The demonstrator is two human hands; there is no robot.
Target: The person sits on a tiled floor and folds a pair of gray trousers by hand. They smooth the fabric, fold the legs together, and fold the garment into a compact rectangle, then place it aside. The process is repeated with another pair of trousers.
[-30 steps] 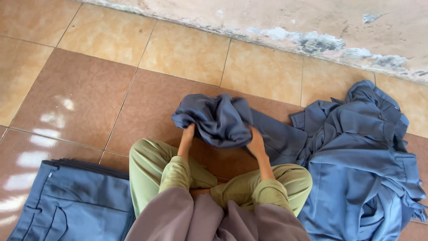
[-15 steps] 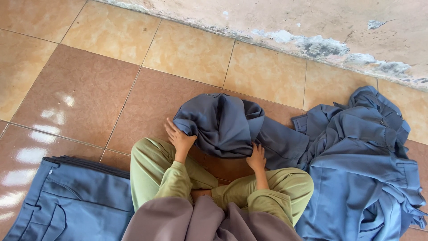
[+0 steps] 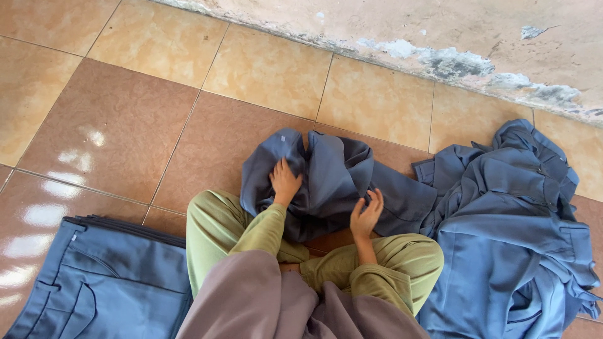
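I sit cross-legged on a tiled floor in light green sleeves and trousers. A crumpled grey-blue garment (image 3: 333,176) lies on the floor in front of my knees. My left hand (image 3: 284,182) rests flat on its left part, fingers pressed into the cloth. My right hand (image 3: 366,213) hovers at the garment's lower right edge with fingers spread and curled, holding nothing that I can make out.
A heap of several more grey-blue garments (image 3: 515,226) lies at my right. A folded stack of blue trousers (image 3: 100,282) lies at my lower left. The stained wall base (image 3: 440,59) runs along the far edge of the tan tile floor (image 3: 125,119).
The garment has dropped lower and spread out wider on the floor. My left hand moved from its left edge onto the cloth, and my right hand let go and opened.
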